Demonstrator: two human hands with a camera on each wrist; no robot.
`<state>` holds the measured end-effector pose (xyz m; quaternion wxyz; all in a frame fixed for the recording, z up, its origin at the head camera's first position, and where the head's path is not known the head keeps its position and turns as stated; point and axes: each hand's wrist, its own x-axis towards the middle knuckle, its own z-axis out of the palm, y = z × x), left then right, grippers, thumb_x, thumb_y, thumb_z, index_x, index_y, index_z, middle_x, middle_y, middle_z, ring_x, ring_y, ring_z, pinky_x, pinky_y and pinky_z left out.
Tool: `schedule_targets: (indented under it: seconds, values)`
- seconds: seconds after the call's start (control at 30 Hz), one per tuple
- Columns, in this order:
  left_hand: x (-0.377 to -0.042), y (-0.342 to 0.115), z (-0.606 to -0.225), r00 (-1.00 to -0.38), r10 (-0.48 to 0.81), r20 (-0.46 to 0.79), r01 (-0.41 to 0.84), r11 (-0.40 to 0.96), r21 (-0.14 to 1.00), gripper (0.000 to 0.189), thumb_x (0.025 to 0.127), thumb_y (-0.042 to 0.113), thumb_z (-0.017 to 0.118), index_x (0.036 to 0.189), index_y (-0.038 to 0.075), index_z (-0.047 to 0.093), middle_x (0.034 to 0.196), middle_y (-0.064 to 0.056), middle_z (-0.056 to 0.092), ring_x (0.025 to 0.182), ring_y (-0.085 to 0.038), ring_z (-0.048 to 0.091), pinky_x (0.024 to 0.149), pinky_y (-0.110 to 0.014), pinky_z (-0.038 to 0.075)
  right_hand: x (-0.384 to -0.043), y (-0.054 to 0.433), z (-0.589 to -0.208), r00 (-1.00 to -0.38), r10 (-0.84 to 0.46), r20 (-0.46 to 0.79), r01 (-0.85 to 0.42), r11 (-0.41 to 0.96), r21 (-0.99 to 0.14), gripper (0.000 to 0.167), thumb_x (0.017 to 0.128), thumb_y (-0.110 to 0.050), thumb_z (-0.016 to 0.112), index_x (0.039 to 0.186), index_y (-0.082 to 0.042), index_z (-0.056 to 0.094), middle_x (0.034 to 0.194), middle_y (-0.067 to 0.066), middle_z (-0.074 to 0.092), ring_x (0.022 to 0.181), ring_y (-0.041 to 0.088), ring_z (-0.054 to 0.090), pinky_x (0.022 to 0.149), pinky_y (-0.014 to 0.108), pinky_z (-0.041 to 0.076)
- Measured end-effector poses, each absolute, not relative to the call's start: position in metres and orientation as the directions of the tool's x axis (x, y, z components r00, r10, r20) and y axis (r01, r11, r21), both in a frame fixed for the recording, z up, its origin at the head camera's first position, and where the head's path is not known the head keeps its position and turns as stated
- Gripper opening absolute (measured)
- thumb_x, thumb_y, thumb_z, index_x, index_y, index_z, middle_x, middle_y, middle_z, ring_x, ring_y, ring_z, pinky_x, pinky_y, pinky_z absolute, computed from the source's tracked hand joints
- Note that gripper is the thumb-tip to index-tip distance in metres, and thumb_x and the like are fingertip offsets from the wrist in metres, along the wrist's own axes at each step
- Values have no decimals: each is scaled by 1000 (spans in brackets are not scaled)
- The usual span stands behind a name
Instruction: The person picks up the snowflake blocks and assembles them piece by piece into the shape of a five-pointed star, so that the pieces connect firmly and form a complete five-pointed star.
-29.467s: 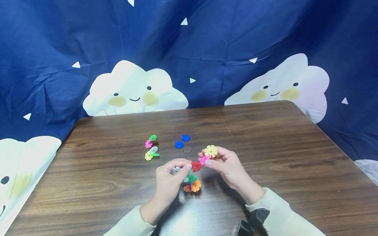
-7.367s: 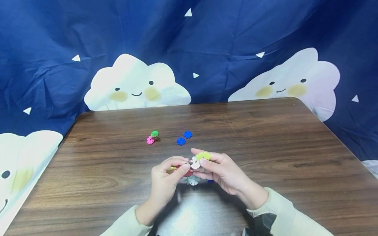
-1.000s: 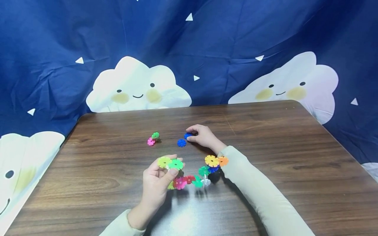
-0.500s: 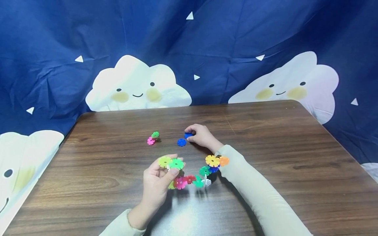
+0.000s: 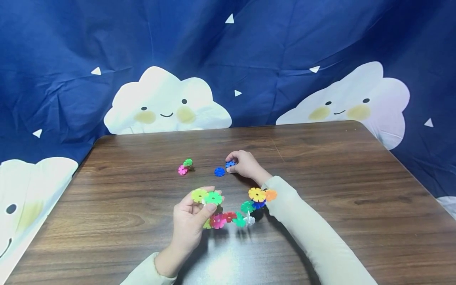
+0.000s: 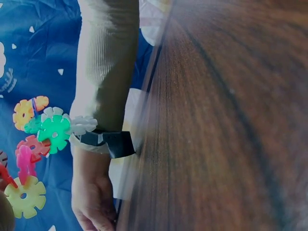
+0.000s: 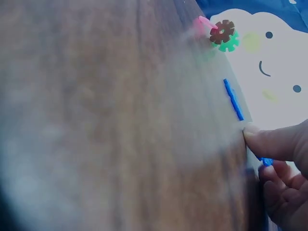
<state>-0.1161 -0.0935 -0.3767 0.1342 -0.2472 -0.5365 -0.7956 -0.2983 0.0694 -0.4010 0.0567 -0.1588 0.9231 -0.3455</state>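
My left hand (image 5: 188, 219) grips one end of a chain of interlocking flower-shaped plastic discs (image 5: 213, 198) above the front middle of the table. Yellow, green, pink, red, white, blue and orange discs make up this chain, which curves rightward to the right sleeve. In the left wrist view, the chain's green disc (image 6: 54, 134) appears beside the right forearm. Farther back, my right hand (image 5: 247, 164) pinches a blue flower disc (image 5: 229, 164) between thumb and fingers; the fingers partly cover it. A second blue disc (image 5: 219, 172) lies flat just left of it.
A small joined cluster with a pink disc (image 5: 183, 170) and a green disc stands at the back left; the right wrist view also shows a brown disc (image 7: 222, 32) in it. The brown wooden table (image 5: 356, 190) ends at a blue cloud-patterned curtain (image 5: 256, 47).
Over the last second the right hand has taken hold of the far blue disc and tilted it up slightly. The left hand stays put. Earlier, a brown disc and a yellow-green-grey cluster lay on the table.
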Motion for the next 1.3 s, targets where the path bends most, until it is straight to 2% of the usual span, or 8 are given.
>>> schedule_targets:
  seconds: [0.2,0.37,0.53,0.73,0.9,1.0,1.13,1.3]
  values:
    - [-116,-94,-375,-844,52,534,477,-385,790,28,83,-9,59,112,-8,57,102,-3,70,93,-15,67,81,-29,54,-290,76,-402,-956,-289,43,-241,697,-676,22,77,-17,75,96,-11,67,87,4,59,82,19,50,74,30,45]
    - [-116,-95,-375,-850,40,525,476,-368,799,29,83,-10,59,111,-1,61,102,-4,70,92,-16,67,80,-30,54,-282,87,-402,-978,-209,30,-163,655,-738,14,81,-15,72,93,-9,67,79,3,61,76,17,52,67,26,44]
    - [-117,-95,-375,-850,26,526,479,-375,794,28,83,-12,57,110,-7,59,101,-7,70,92,-18,68,79,-30,55,-273,101,-397,-983,-174,-50,-69,614,-787,11,84,-12,68,90,-3,63,75,5,60,68,15,54,60,23,46]
    - [-117,-93,-375,-854,31,520,472,-375,798,29,83,-12,57,111,-5,59,101,-5,70,91,-16,68,80,-29,55,-259,119,-392,-976,-170,-138,30,520,-853,11,90,-9,59,94,1,59,79,7,57,70,14,56,65,25,54]
    - [-118,-93,-375,-856,29,516,469,-374,800,32,83,-12,57,111,3,62,101,-3,70,90,-15,68,80,-28,55,-249,141,-384,-992,-116,-46,4,344,-939,9,91,-5,55,94,4,54,76,0,54,70,10,52,64,24,49]
    - [-118,-92,-374,-859,24,512,466,-379,799,32,82,-13,57,110,2,62,100,-4,70,90,-15,68,80,-28,55,-243,151,-374,-997,-82,11,-33,263,-964,8,90,-2,55,91,4,51,71,-5,54,67,7,52,60,21,47]
    - [-119,-91,-374,-866,19,499,454,-388,802,30,82,-12,58,109,0,62,99,-6,70,89,-14,68,79,-28,55,-233,159,-357,-994,-56,90,-101,244,-965,16,89,0,57,101,8,53,68,-10,56,62,4,53,58,19,48]
    - [-120,-90,-376,-870,17,493,448,-393,803,30,82,-13,58,109,-2,61,100,-6,70,89,-14,67,78,-28,55,-218,162,-334,-979,-19,203,-199,320,-926,28,88,-4,61,114,6,60,72,-15,59,63,3,56,59,16,50]
